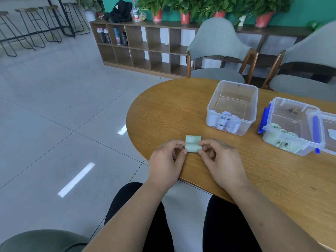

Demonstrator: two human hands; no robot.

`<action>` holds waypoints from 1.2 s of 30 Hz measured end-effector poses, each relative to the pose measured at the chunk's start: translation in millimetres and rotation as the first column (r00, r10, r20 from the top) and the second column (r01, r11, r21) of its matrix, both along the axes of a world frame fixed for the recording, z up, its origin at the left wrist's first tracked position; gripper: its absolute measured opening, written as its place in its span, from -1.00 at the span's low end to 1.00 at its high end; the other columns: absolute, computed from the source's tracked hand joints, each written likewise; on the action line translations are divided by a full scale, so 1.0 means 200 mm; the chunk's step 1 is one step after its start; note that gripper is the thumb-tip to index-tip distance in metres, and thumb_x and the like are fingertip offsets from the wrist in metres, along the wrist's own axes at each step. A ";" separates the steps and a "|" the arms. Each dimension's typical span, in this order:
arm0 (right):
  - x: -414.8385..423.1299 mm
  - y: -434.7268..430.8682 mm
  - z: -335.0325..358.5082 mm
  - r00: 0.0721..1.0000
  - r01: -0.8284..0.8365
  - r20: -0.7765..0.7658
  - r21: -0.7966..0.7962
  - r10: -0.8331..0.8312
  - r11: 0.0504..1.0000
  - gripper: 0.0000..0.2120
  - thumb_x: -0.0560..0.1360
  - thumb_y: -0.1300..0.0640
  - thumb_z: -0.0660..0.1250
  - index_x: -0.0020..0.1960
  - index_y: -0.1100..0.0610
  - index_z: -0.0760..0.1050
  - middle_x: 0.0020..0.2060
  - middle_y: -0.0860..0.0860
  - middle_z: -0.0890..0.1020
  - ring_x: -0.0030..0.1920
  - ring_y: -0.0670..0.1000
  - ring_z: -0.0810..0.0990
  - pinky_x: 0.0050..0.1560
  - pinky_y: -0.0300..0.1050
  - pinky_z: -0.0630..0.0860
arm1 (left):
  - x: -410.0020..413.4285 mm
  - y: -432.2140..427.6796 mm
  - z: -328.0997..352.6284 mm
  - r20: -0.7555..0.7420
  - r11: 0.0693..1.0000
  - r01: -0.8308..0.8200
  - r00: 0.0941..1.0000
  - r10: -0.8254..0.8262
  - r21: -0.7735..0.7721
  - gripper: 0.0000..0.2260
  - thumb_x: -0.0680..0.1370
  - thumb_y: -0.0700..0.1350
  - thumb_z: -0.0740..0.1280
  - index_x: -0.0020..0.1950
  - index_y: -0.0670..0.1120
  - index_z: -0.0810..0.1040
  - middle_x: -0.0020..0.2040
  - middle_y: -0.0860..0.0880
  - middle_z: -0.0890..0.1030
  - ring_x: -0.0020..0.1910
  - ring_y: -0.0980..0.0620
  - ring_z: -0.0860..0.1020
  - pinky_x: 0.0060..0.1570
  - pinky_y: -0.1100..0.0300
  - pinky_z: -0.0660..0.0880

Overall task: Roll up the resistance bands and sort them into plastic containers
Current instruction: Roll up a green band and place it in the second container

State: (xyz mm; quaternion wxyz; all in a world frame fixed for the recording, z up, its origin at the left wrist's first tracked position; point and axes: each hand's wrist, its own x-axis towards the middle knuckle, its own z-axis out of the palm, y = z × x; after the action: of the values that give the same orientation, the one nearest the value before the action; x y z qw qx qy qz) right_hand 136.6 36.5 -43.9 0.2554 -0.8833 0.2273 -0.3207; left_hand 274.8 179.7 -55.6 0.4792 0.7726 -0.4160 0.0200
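A pale green resistance band [192, 144] marked "30 LB" lies mostly rolled on the wooden table [272, 179] near its front edge. My left hand [168, 160] pinches the roll's left end and my right hand [221, 161] pinches its right end. A short flat tail of the band still shows beyond the roll. A clear plastic container [234, 88] behind it holds rolled pale lilac bands [225, 121]. A second clear container [283, 140] with blue clips, to the right, holds rolled green bands [276, 126].
A third clear container [327, 131] is cut off at the right edge. Two grey chairs [218, 46] stand behind the table. A wooden cubby shelf [141, 50] with bottles and potted plants lines the far wall. My legs are under the table's front edge.
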 end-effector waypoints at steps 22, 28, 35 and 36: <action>0.02 -0.01 -0.02 1.000 0.018 -0.023 -0.039 -0.019 0.999 -0.69 0.48 0.14 0.56 0.19 -0.07 0.65 -0.13 -0.25 0.55 -0.18 -0.12 0.54 -0.11 -0.03 0.61 | -0.01 -0.02 0.01 0.012 0.999 -0.019 1.000 0.018 0.041 -0.76 0.57 -0.03 0.49 0.22 0.15 0.63 0.01 0.25 0.65 -0.21 0.08 0.55 -0.17 0.16 0.56; 0.02 -0.01 -0.02 0.999 0.016 -0.047 -0.045 -0.018 0.999 -0.72 0.54 0.11 0.51 0.22 -0.09 0.63 -0.10 -0.24 0.53 -0.14 -0.13 0.53 -0.09 0.01 0.61 | -0.01 -0.02 0.01 -0.018 0.998 -0.033 0.999 0.033 0.045 -0.76 0.55 -0.03 0.50 0.20 0.17 0.63 0.00 0.26 0.65 -0.19 0.09 0.56 -0.16 0.19 0.55; 0.01 -0.02 -0.02 0.999 -0.022 -0.044 -0.015 0.022 1.000 -0.74 0.57 0.07 0.45 0.25 -0.07 0.62 -0.07 -0.24 0.54 -0.12 -0.14 0.55 -0.06 -0.01 0.61 | -0.01 -0.02 0.01 -0.028 1.000 -0.015 0.999 0.016 0.026 -0.81 0.58 -0.01 0.48 0.17 0.17 0.62 -0.01 0.24 0.65 -0.19 0.05 0.56 -0.17 0.17 0.55; 0.01 -0.02 -0.02 0.999 -0.023 -0.042 -0.006 0.022 1.000 -0.74 0.57 0.07 0.45 0.25 -0.07 0.63 -0.07 -0.24 0.54 -0.12 -0.14 0.55 -0.06 -0.02 0.60 | -0.01 -0.02 0.01 -0.028 0.999 -0.018 0.999 0.019 0.031 -0.81 0.58 -0.01 0.48 0.17 0.18 0.62 -0.02 0.25 0.65 -0.20 0.06 0.56 -0.17 0.17 0.55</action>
State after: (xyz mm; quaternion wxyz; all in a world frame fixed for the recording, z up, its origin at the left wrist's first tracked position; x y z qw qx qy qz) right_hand 138.8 33.0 -48.1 0.2514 -0.8931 0.2216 -0.3001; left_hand 272.3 175.5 -54.3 0.4727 0.7839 -0.4024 0.0070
